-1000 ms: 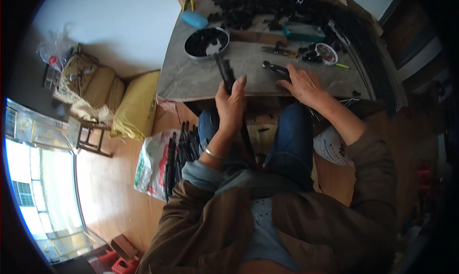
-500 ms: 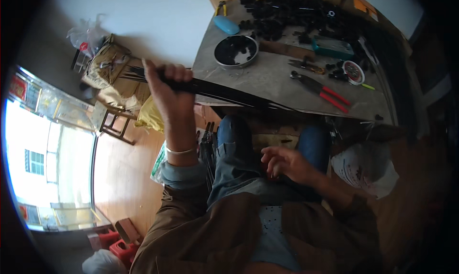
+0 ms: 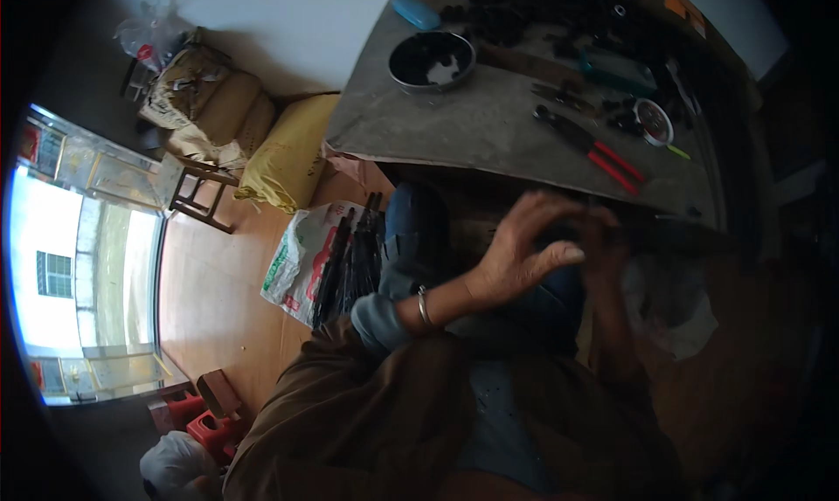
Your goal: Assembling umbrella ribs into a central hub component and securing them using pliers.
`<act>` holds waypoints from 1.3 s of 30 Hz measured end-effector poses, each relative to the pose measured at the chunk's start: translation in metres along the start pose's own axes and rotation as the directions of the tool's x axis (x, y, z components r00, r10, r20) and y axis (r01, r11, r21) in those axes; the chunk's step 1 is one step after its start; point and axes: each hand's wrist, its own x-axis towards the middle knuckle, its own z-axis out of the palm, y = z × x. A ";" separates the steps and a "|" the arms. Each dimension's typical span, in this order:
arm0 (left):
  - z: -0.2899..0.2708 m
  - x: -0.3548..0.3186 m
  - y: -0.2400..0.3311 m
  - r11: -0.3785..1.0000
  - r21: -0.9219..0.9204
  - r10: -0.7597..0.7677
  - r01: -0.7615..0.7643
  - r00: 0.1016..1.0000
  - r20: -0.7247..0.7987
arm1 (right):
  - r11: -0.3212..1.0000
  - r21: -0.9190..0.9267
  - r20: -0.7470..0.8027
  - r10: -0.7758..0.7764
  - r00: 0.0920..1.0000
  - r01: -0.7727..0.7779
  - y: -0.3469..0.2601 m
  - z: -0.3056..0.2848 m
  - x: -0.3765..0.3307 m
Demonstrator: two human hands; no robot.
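Over my lap, below the front edge of the table, my left hand [image 3: 529,252] has its fingers bent forward and its thumb stretched out apart from them. Dark space shows between thumb and fingers, and I see nothing plainly gripped there. Just beyond its fingertips, my right hand [image 3: 603,248] is raised, smeared by motion and in shadow, so what it may hold is hidden. Several long black strips [image 3: 350,256] lean in a bundle beside my left knee, on a white printed sack [image 3: 293,261].
On the grey table [image 3: 367,112] are a black-lined bowl [image 3: 393,69], red-handled pliers [image 3: 616,167], a blue oval object [image 3: 416,13], a small round tin [image 3: 654,121] and piled black parts [image 3: 507,20]. A yellow sack [image 3: 293,152] and wooden stool [image 3: 201,195] stand left; a white bag [image 3: 669,309] right.
My left hand has come down and right from above the table's left corner, where it gripped a bundle of black strips. My right hand has risen to meet it. The view has shifted slightly.
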 end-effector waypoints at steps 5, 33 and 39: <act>-0.006 0.006 0.015 0.995 -0.001 -0.095 0.096 0.982 -0.165 | 0.762 -0.437 0.206 -0.433 0.878 0.478 0.013 0.069 0.003; -0.080 0.022 -0.023 0.769 -0.530 -0.071 0.356 0.873 0.483 | 0.835 0.413 0.781 -0.120 0.613 -0.363 -0.051 0.038 0.036; -0.075 0.020 -0.006 0.718 -0.513 -0.200 0.470 0.845 0.495 | 0.843 0.411 0.780 -0.128 0.613 -0.347 -0.050 0.037 0.036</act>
